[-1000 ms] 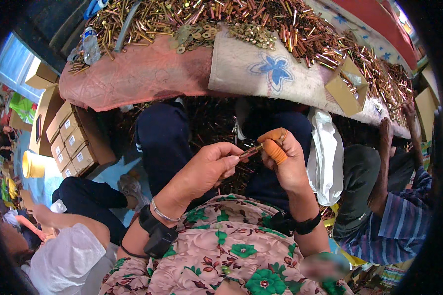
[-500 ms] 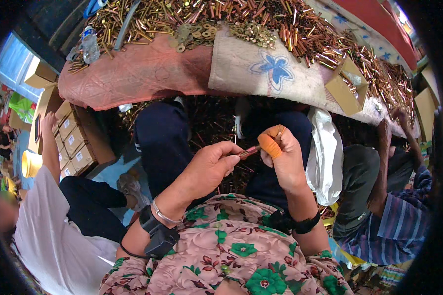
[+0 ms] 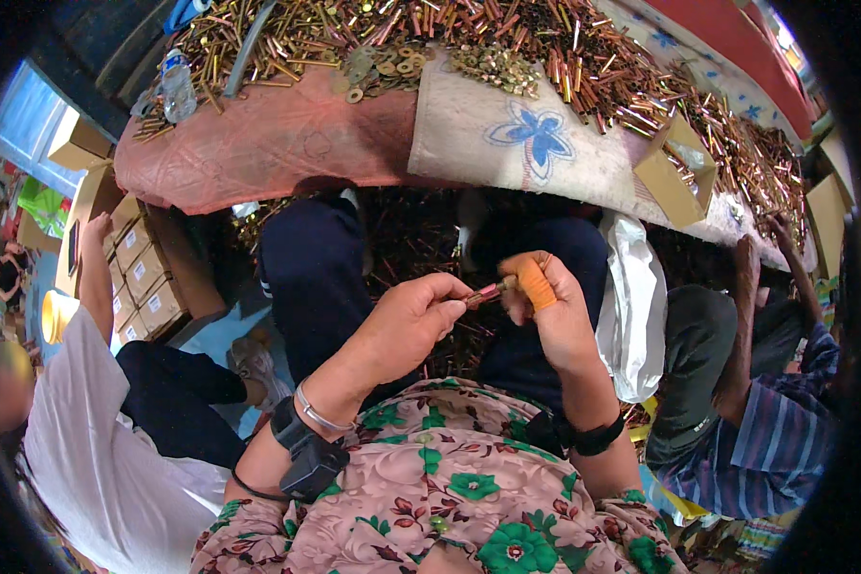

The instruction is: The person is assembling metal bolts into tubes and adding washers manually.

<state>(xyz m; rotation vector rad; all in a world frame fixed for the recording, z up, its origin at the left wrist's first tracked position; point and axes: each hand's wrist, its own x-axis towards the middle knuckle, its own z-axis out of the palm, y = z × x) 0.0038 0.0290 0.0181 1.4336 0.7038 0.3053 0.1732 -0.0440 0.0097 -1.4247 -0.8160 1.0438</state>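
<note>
Between my hands, above my lap, is a short reddish-copper sleeve bolt. My left hand pinches its near-left end between thumb and fingertips. With an orange cover on one finger, my right hand closes thumb and fingers round the bolt's other end; a small, pale metal part shows there, too small to name surely. On the worktable ahead lie heaped copper-coloured metal tubes and bolts, flat washers and a pile of small nuts.
A clear plastic bottle and a metal strip are at the table's left. An open cardboard box sits at its right edge. A white sack hangs beside my right knee. People sit on both sides; stacked cartons stand left.
My right hand's fingers have shifted and curled differently at the bolt's end, uncovering the pale part. My left hand keeps its pinch in nearly the same place.
</note>
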